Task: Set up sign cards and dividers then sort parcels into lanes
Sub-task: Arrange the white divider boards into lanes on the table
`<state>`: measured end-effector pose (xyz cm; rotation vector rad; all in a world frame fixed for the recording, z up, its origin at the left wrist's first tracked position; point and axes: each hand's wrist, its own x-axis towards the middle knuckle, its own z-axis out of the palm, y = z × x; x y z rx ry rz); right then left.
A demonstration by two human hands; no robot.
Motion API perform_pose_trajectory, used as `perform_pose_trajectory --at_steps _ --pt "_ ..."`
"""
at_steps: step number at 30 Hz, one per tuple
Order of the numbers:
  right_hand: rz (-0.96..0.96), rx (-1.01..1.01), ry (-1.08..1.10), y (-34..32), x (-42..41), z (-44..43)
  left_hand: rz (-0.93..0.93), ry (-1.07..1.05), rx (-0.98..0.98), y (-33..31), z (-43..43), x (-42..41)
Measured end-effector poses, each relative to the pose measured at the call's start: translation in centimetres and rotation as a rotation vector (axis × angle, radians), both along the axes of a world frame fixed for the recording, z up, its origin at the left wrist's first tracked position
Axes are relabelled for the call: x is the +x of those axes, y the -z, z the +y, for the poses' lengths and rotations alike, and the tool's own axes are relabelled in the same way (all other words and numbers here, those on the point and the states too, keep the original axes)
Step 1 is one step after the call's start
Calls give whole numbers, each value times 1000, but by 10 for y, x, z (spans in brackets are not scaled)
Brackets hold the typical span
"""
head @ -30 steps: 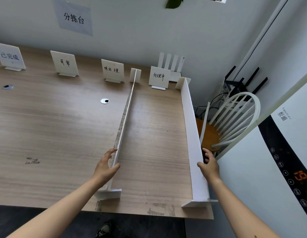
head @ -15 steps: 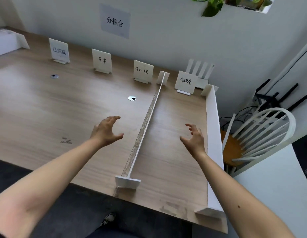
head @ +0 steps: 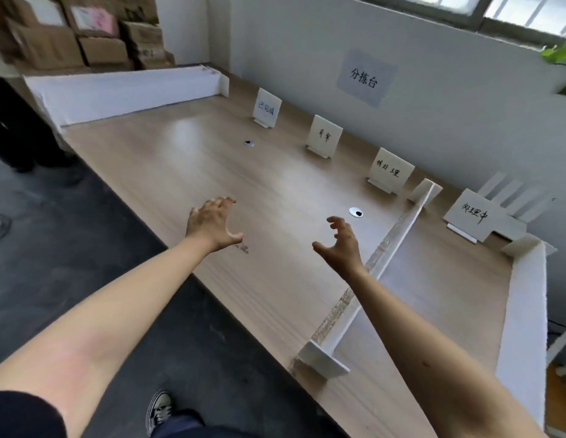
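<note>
Fingers of the left hand and right hand are spread and loosely curled, holding nothing, above the wooden surface. Spare white dividers lie stacked along its far left edge; they look light, stiff and dentable, best lifted by the long wall with both hands. One standing divider just right of the hands leaves wide room leftward.

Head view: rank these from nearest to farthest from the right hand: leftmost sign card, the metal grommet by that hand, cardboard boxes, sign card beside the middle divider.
1. Metal grommet, just beyond the right hand.
2. Sign card beside the middle divider, back right.
3. Leftmost sign card, farther left along the wall.
4. Cardboard boxes, stacked at far left.
</note>
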<state>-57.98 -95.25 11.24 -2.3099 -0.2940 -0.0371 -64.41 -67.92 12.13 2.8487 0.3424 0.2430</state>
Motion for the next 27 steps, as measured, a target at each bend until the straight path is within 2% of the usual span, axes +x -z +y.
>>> perform_pose_trajectory --at_steps 12,20,27 --pt "-11 -60 -304 -16 18 233 0 -253 51 -12 213 -42" --pt "31 -49 -395 -8 27 392 11 -384 63 -13 361 -71" --pt "70 -49 -473 -1 34 485 24 -468 37 -7 450 -75"
